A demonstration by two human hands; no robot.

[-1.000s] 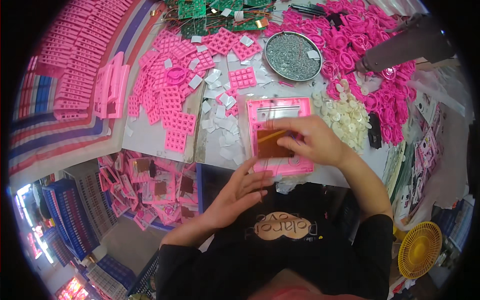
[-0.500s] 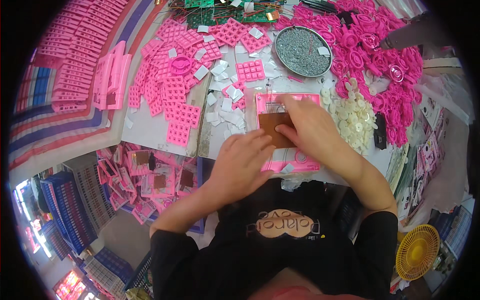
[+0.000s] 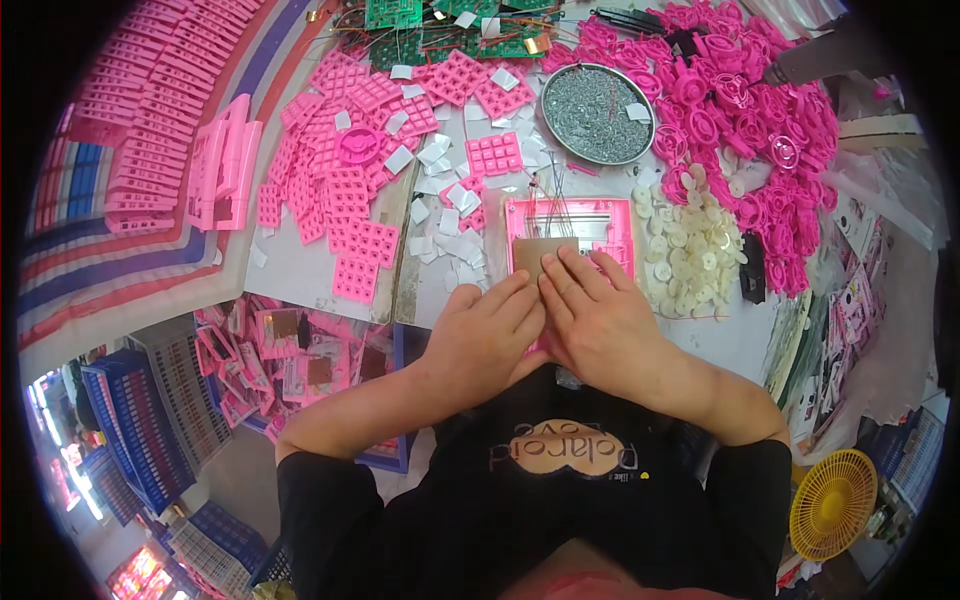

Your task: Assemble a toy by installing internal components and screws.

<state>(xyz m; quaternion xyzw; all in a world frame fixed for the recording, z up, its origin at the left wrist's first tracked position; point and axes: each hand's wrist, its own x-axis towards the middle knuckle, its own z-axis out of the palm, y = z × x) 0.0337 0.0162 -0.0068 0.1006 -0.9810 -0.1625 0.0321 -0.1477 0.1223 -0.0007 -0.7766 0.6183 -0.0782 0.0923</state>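
Note:
A pink plastic casing [image 3: 622,222] lies on the table right in front of me. A flat brown circuit board [image 3: 536,250] rests in it, and thin wires [image 3: 548,205] run from the board's far edge. My left hand [image 3: 483,335] lies on the near left part of the board with its fingers stretched out. Next to it, my right hand [image 3: 612,325] also rests on the board, fingers extended and side by side with the left ones. Together the hands hide the near half of the casing. Neither hand is wrapped round anything.
Pink keypads [image 3: 364,245] and white paper bits lie left of the casing. A round metal dish [image 3: 600,161] of screws stands behind it. White round buttons [image 3: 695,240] and magenta parts [image 3: 740,120] are heaped at right. Green circuit boards [image 3: 395,12] lie at the back.
My right hand has come off the board's far side, moving nearer beside my left. Both hands now lie on the board's near part. The casing's far part and wires are more exposed.

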